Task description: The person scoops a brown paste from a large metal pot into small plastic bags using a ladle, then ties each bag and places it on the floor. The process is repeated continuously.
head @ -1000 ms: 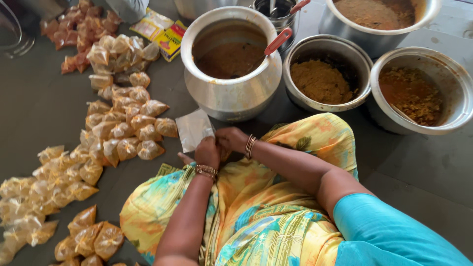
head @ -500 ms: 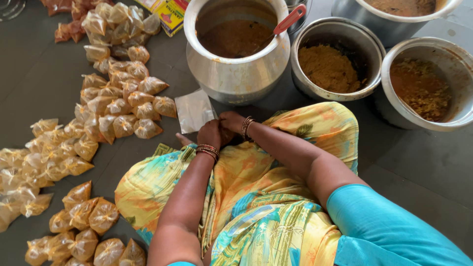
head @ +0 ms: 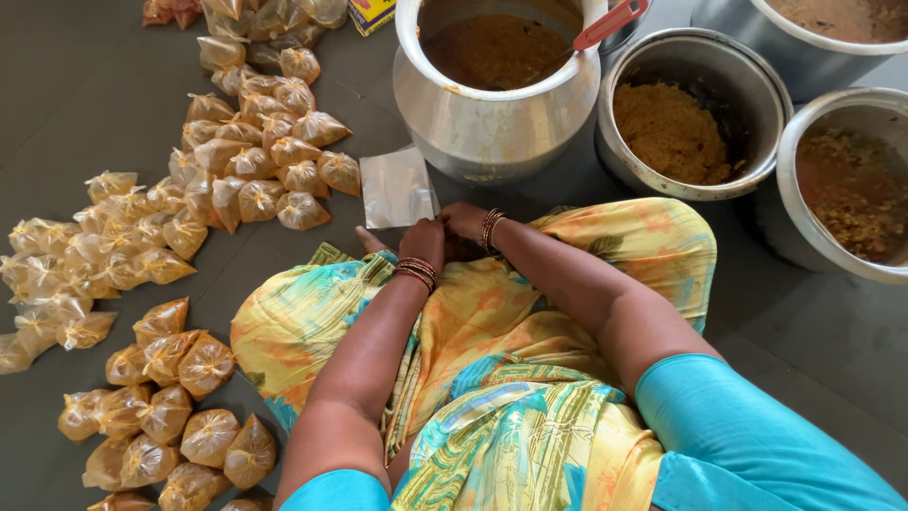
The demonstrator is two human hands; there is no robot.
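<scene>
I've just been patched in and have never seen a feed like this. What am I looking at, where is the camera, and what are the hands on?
There is no machine here: a person sits on a dark floor and works with bare hands. The one picture comes from a camera on their head, looking down over their lap.

The left hand and right hand meet close together by a small stack of empty clear bags. Whether either hand grips anything cannot be told from this view.

To the left lie many small tied bags filled with yellowish food. Ahead stands a big metal pot of brown liquid with a red-handled ladle, and to its right a pan of yellow rice and another pan of brownish food.
</scene>
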